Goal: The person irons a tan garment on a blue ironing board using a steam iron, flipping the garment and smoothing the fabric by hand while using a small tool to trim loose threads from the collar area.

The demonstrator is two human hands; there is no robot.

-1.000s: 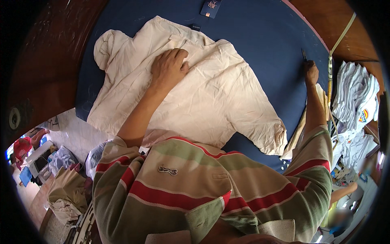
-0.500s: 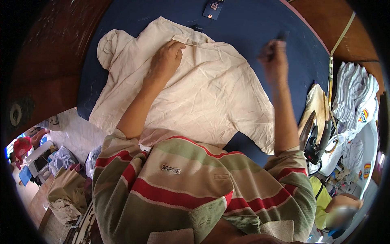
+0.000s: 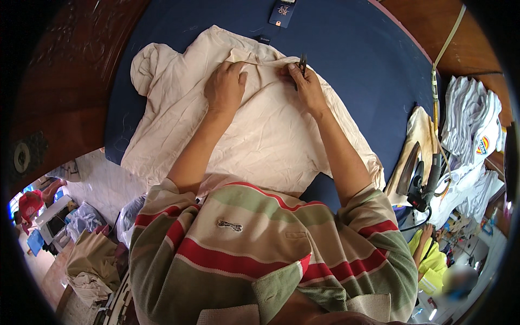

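A cream garment (image 3: 260,130), wrinkled, lies spread before me with its collar end away from me. At the upper part of it, my left hand (image 3: 225,89) has its fingers curled down on the cloth, pinching the edge of the neck opening. Opposite, my right hand (image 3: 307,89) is closed around small black thread snips (image 3: 301,66), their tips pointing away from me. Its fingertips are at the same cloth edge, a short way right of the left hand. A dark tag (image 3: 263,39) shows at the far edge of the garment.
The garment rests on a dark blue covered table (image 3: 374,70). A navy swing tag (image 3: 283,13) lies beyond it. To the right are an iron (image 3: 416,179) on a cream cloth and a stack of white garments (image 3: 471,114). A person in yellow (image 3: 433,271) is at the lower right.
My right hand has come in from the right, over the blue table, to the garment's neck edge with the snips. My left hand has stayed on the cloth, shifting slightly.
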